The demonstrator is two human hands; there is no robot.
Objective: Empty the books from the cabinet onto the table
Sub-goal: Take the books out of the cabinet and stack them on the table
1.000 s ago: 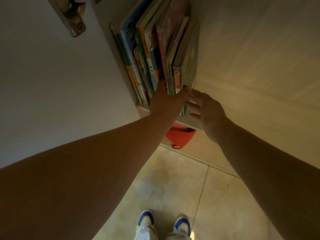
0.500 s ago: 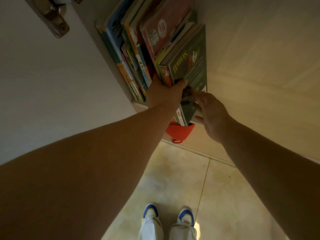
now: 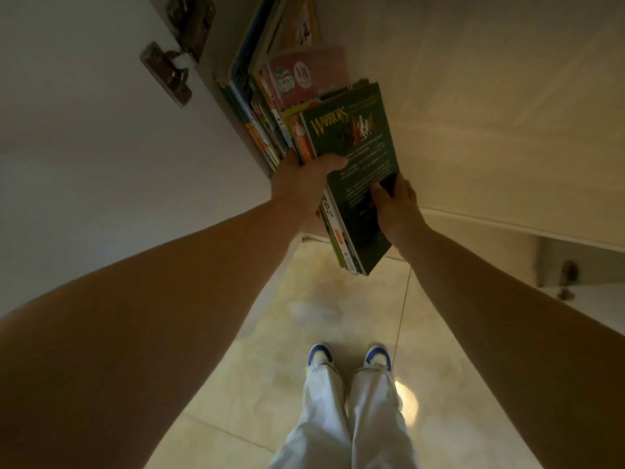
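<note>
Dim room, warm yellowish light

Below the grip, glossy beige floor tiles point(image 3: 304, 333) are seen; to its left a white door point(image 3: 84, 113) with a dark metal hinge point(image 3: 167, 74); to its right a pale wood panel point(image 3: 507, 113).

Cabinet shelf point(image 3: 267, 165) carries a row of upright books point(image 3: 260, 126), packed side by side, spines outward. Pale tiled floor point(image 3: 338, 299) below; person's blue-and-white shoes point(image 3: 319, 354) stand on it.

- Green Warriors book point(image 3: 358, 157): paper cover, slight sheen.
- Floor point(image 3: 270, 384): glossy, smooth tile.
- Cabinet door point(image 3: 101, 130): smooth, matt white.
- Hinge point(image 3: 167, 74): dark metal.
- Trousers point(image 3: 341, 421): white cloth.
</note>
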